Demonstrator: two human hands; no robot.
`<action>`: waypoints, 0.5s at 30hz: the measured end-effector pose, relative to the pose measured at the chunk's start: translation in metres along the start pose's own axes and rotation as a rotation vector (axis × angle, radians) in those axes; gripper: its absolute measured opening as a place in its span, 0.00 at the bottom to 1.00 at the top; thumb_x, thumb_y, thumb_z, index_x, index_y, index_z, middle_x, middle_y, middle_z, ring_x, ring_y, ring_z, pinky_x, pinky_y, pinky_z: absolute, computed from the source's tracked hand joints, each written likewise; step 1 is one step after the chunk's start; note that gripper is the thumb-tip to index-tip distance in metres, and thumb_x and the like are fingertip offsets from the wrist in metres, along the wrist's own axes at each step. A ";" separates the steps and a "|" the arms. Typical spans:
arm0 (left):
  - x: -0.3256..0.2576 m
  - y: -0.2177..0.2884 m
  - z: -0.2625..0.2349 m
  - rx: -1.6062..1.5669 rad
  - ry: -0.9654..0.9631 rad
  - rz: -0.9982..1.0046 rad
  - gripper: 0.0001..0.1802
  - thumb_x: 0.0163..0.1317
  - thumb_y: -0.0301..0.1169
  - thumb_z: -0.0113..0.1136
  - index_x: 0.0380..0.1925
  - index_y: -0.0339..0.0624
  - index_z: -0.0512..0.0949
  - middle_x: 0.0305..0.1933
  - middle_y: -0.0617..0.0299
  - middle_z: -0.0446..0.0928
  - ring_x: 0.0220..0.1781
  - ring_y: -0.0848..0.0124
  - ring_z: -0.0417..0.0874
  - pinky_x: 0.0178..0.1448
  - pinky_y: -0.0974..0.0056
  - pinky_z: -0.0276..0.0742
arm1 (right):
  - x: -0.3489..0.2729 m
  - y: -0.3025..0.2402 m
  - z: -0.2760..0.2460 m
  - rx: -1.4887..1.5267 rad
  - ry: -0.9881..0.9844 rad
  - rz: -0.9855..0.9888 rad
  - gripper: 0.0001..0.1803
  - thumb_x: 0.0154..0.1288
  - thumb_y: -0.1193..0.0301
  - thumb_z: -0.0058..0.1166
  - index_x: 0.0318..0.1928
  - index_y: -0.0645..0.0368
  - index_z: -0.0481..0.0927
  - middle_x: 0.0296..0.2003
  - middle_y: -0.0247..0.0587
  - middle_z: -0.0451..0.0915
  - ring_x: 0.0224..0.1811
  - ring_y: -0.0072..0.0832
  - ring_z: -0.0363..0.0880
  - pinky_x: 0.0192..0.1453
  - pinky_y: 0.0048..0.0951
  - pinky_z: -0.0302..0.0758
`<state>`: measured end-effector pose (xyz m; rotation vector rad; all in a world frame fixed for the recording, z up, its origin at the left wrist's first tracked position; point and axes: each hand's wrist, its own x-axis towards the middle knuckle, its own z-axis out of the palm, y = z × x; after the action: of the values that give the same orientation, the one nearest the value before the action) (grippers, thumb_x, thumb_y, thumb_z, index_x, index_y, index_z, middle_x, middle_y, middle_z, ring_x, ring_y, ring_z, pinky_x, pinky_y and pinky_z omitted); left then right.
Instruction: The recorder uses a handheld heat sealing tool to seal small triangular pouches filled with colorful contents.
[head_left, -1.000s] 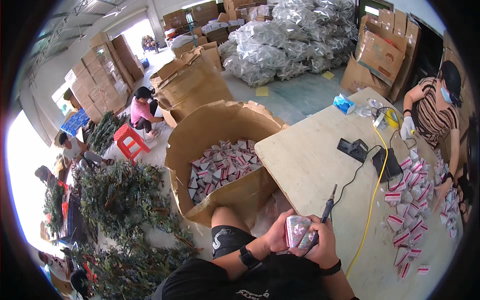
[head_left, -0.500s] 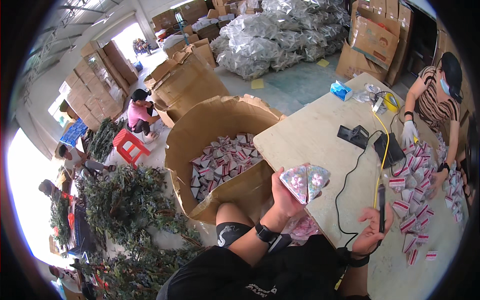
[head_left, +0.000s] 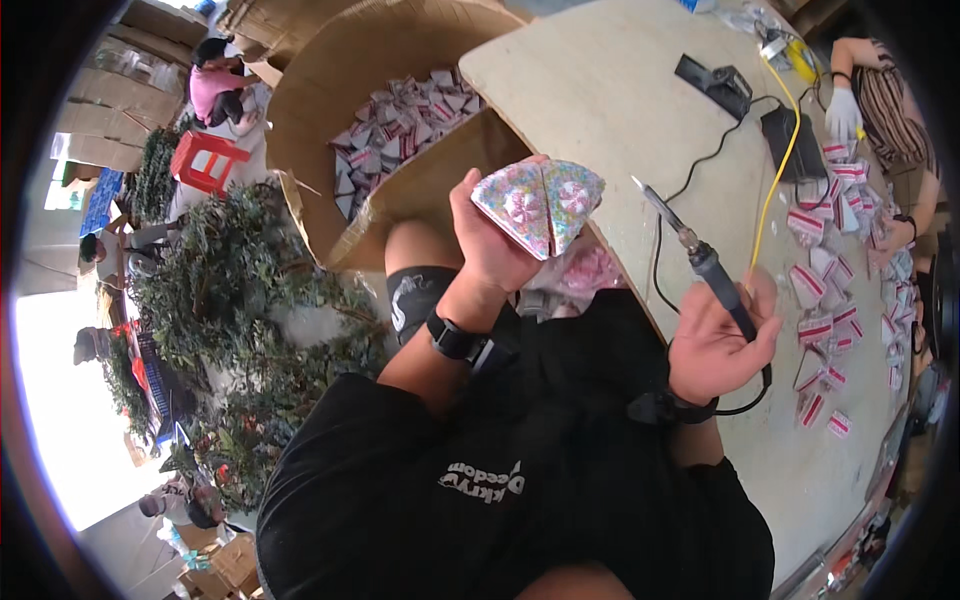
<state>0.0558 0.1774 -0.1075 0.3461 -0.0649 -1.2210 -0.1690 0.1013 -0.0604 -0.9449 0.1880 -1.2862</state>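
Observation:
In my left hand [head_left: 487, 245] rest two wedge-shaped decorative cake slices, side by side with a narrow gap between them. The left slice [head_left: 518, 205] and the right slice [head_left: 575, 198] have tops speckled pink, blue and white, each with a swirl ornament. My fingers are mostly hidden beneath them. My right hand [head_left: 715, 350], palm up above the table, is closed on the dark handle of a soldering iron [head_left: 712, 265]. Its metal tip points up and left toward the slices, apart from them.
A big cardboard bin [head_left: 330, 60] of wrapped slices stands beyond my left hand. On the table [head_left: 590, 90] lie a black stand [head_left: 715, 85], cables, a black box [head_left: 793, 143] and loose slices [head_left: 825, 270]. A gloved co-worker [head_left: 885, 110] is at right; artificial greenery [head_left: 240, 290] lies left.
The view has tipped downward. My right hand has turned the soldering iron from upright to slanting, its tip now toward the slices. The left hand still holds both slices.

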 end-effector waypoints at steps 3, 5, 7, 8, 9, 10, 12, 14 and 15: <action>-0.009 -0.004 -0.016 -0.006 0.012 -0.011 0.43 0.65 0.64 0.40 0.65 0.39 0.69 0.65 0.46 0.74 0.66 0.39 0.74 0.59 0.34 0.76 | -0.017 0.010 0.021 -0.228 -0.083 0.171 0.49 0.74 0.37 0.25 0.71 0.73 0.56 0.36 0.56 0.82 0.26 0.35 0.81 0.28 0.27 0.73; -0.018 -0.009 -0.020 0.025 0.053 0.026 0.43 0.65 0.64 0.40 0.65 0.38 0.69 0.65 0.46 0.74 0.66 0.41 0.75 0.59 0.35 0.75 | -0.027 0.010 0.027 -0.295 -0.084 0.175 0.46 0.75 0.39 0.25 0.68 0.73 0.62 0.39 0.58 0.83 0.28 0.34 0.82 0.28 0.26 0.73; -0.020 -0.012 -0.018 0.034 0.019 0.020 0.43 0.65 0.63 0.40 0.65 0.37 0.69 0.64 0.46 0.75 0.65 0.44 0.76 0.60 0.36 0.75 | -0.029 0.002 0.021 -0.581 -0.161 0.101 0.35 0.77 0.48 0.34 0.59 0.73 0.69 0.34 0.54 0.81 0.25 0.29 0.79 0.27 0.24 0.72; -0.020 -0.014 -0.015 0.023 0.052 0.025 0.43 0.65 0.63 0.41 0.64 0.36 0.70 0.64 0.46 0.75 0.64 0.45 0.76 0.60 0.37 0.75 | -0.032 -0.001 0.018 -0.635 -0.153 0.028 0.28 0.76 0.54 0.39 0.53 0.72 0.70 0.31 0.51 0.79 0.23 0.27 0.77 0.25 0.23 0.71; -0.021 -0.017 -0.012 0.012 0.084 0.029 0.43 0.65 0.63 0.41 0.64 0.35 0.70 0.64 0.46 0.75 0.64 0.47 0.77 0.61 0.37 0.75 | -0.034 -0.004 0.016 -0.688 -0.146 -0.046 0.21 0.75 0.60 0.44 0.47 0.71 0.71 0.28 0.48 0.77 0.21 0.25 0.75 0.24 0.23 0.70; -0.023 -0.018 -0.010 0.021 0.062 0.025 0.43 0.65 0.62 0.42 0.63 0.34 0.70 0.63 0.47 0.75 0.63 0.49 0.77 0.64 0.41 0.74 | -0.034 0.000 0.020 -0.611 -0.113 -0.139 0.13 0.71 0.68 0.51 0.41 0.69 0.70 0.23 0.42 0.74 0.18 0.22 0.70 0.23 0.23 0.69; -0.024 -0.021 -0.008 0.044 0.033 0.030 0.42 0.65 0.62 0.41 0.62 0.34 0.70 0.63 0.47 0.75 0.64 0.49 0.76 0.67 0.43 0.72 | -0.036 -0.003 0.009 -0.623 -0.213 -0.196 0.11 0.66 0.74 0.58 0.43 0.69 0.73 0.22 0.38 0.73 0.19 0.19 0.67 0.24 0.22 0.64; -0.025 -0.024 -0.006 0.069 -0.019 0.042 0.42 0.65 0.61 0.40 0.61 0.33 0.70 0.62 0.47 0.75 0.66 0.51 0.74 0.72 0.49 0.67 | -0.033 0.000 0.009 -0.601 -0.296 -0.266 0.13 0.61 0.77 0.64 0.44 0.69 0.77 0.21 0.35 0.73 0.18 0.20 0.66 0.22 0.22 0.60; -0.026 -0.026 -0.006 0.067 -0.016 0.031 0.42 0.65 0.61 0.40 0.61 0.33 0.70 0.62 0.47 0.75 0.66 0.51 0.74 0.72 0.49 0.67 | -0.034 0.001 0.008 -0.608 -0.288 -0.262 0.13 0.61 0.77 0.64 0.44 0.69 0.77 0.21 0.35 0.73 0.18 0.20 0.66 0.22 0.22 0.60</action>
<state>0.0250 0.1951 -0.1172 0.3921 -0.1246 -1.1929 -0.1744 0.1353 -0.0686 -1.7082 0.2417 -1.3367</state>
